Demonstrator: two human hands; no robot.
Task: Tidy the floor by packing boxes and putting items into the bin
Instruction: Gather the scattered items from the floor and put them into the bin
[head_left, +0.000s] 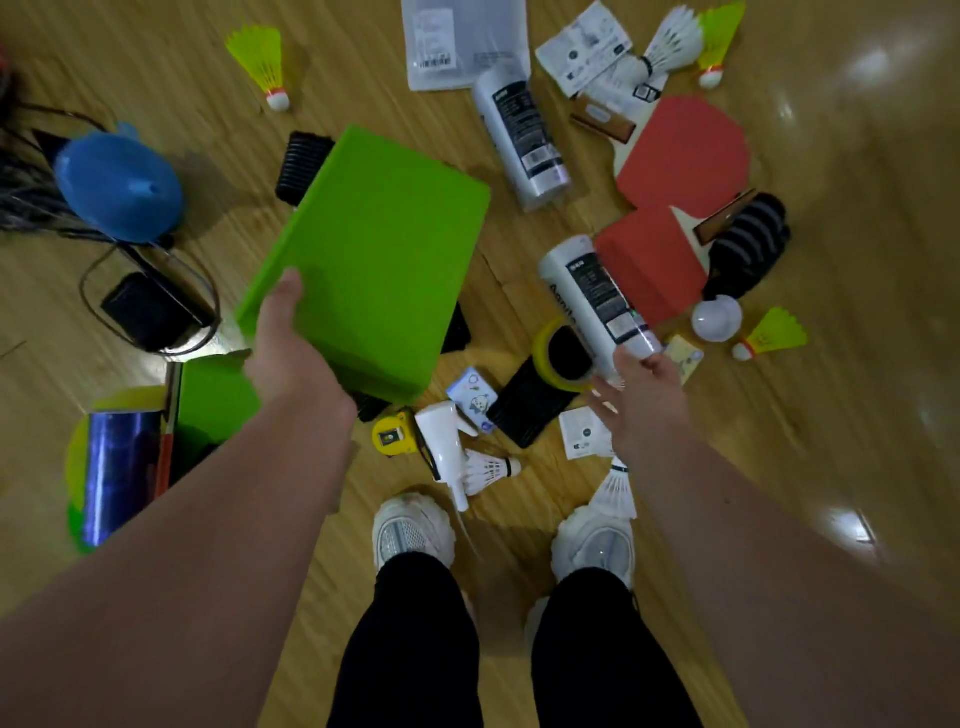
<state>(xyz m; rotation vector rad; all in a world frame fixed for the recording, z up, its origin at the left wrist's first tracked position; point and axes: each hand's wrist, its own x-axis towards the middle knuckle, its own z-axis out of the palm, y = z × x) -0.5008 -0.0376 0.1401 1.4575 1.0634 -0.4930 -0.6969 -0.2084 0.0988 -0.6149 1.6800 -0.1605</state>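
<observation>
Left hand (291, 343): it holds the big green box (369, 260) by its near left corner, thumb on top, the other fingers hidden under it.
Green box: it is tilted, over the middle of the wood floor (519, 291).
Right hand (641, 400): its fingertips pinch the near end of a white tube (592, 296) with a black label.
White tube: it lies slanted, right of the green box, with its near end over a yellow tape roll (558, 358).
Second white tube (522, 135): it lies farther away, near a flat plastic bag (462, 41).
Red paddles (675, 197): two lie on the right, just beside the held tube.
Yellow shuttlecocks (262, 65): one far left, one far right, one near right.
Blue cap (119, 187): on the left, on dark cords.
White shoes (415, 530): near the bottom, with a white spray bottle (444, 441) just past them.
</observation>
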